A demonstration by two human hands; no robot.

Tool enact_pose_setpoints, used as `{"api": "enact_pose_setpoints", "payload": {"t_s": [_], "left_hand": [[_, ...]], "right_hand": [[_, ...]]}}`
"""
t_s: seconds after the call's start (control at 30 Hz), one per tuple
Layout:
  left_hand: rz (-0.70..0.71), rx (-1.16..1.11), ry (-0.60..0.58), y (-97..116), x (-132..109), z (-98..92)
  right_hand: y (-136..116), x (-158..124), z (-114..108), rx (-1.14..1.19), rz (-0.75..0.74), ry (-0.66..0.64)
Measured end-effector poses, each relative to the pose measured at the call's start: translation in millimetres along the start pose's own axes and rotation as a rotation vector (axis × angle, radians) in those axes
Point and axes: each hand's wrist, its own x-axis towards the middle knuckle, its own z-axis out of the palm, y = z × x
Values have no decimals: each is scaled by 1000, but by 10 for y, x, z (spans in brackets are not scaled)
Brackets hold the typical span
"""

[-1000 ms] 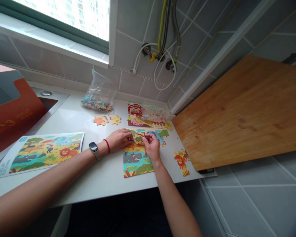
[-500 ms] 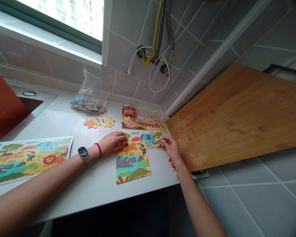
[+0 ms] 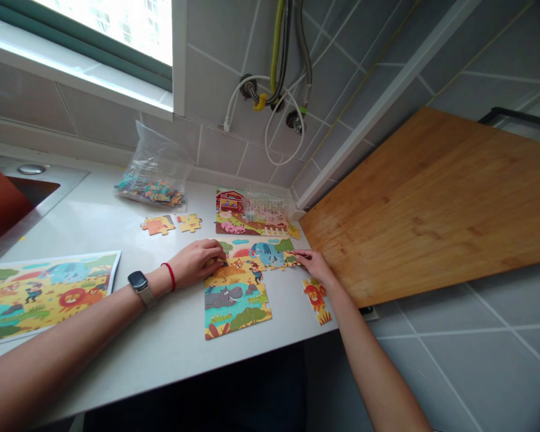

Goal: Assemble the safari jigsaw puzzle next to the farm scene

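Observation:
A partly joined jigsaw puzzle [image 3: 234,300] with a hippo, an elephant and a leopard lies flat on the white counter. My left hand [image 3: 202,259], wearing a watch and a red cord, has its fingers curled on the puzzle's left edge. At the upper right edge, the thumb and fingers of my right hand [image 3: 314,264] pinch a puzzle piece [image 3: 291,258] beside the elephant. Below that hand, joined lion pieces [image 3: 315,299] lie apart from the puzzle. Two loose clusters, an orange one [image 3: 158,225] and a yellow one [image 3: 189,222], rest behind my left hand.
A printed reference picture [image 3: 49,297] lies at the left. Behind stand a clear bag of puzzle pieces [image 3: 150,180] and a farm picture [image 3: 231,222] with clear plastic on it. A wooden board [image 3: 432,210] leans at the right. The sink [image 3: 67,180] is far left.
The view has shifted slightly, so things sit further left. My right forearm has moved off the lion pieces, which now show fully. Both hands stay at the puzzle's edges.

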Motion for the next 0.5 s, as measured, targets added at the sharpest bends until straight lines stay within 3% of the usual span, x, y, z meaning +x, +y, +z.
{"api": "enact_pose_setpoints", "payload": {"t_s": [0.27,0.5], "left_hand": [[-11,-18,-7,-7,0,-2],[-14,-20,-8,5,1,3]], "right_hand": [[-96,-30,20,-137,-144,63],[-51,-73,46,-151,-130,165]]}}
